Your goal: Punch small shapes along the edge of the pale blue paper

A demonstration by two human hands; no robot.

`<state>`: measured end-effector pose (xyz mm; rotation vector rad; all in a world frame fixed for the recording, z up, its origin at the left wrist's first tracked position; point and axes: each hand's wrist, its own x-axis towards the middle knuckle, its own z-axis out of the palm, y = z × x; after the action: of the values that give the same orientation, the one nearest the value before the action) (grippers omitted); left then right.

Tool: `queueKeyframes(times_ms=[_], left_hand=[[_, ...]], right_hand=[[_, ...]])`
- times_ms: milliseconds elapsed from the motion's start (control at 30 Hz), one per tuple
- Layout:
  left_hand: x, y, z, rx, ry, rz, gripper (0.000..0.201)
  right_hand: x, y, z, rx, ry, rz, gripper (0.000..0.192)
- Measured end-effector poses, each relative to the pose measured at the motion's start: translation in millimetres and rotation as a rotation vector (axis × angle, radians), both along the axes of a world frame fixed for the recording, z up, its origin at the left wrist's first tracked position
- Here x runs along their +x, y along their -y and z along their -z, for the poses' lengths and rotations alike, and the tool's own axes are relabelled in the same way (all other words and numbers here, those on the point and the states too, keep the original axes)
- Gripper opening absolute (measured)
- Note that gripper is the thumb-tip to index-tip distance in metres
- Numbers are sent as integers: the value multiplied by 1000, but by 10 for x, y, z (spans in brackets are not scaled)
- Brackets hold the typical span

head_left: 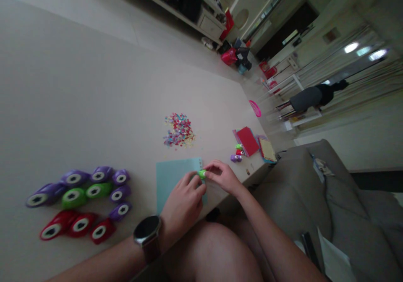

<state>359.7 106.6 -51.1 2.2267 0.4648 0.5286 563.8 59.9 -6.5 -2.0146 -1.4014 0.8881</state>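
A light-blue sheet of paper lies flat on the table, with small punched holes near its upper right corner. My left hand, a watch on its wrist, rests over the sheet with curled fingers on its right part, close against a small green craft punch. The fingers hide part of the paper's edge. From the right, my right hand pinches the punch between thumb and fingers at that edge. Beyond the sheet is a pile of colourful paper confetti.
Several purple, green and red craft punches stand grouped at the left. Smaller punches sit at the right by a red pad of paper and a yellow pad. A grey sofa borders the table; a pink basket is beyond.
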Motion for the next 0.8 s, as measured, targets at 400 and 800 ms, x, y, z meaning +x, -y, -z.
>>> queueKeyframes(times_ms=[400, 800], left_hand=[[-11, -17, -49, 6, -17, 18, 22], [-22, -32, -93, 14, -12, 17, 20]], right_hand=[[1, -28, 14, -9, 20, -4, 24], [-61, -236, -68, -250, -46, 109, 13]])
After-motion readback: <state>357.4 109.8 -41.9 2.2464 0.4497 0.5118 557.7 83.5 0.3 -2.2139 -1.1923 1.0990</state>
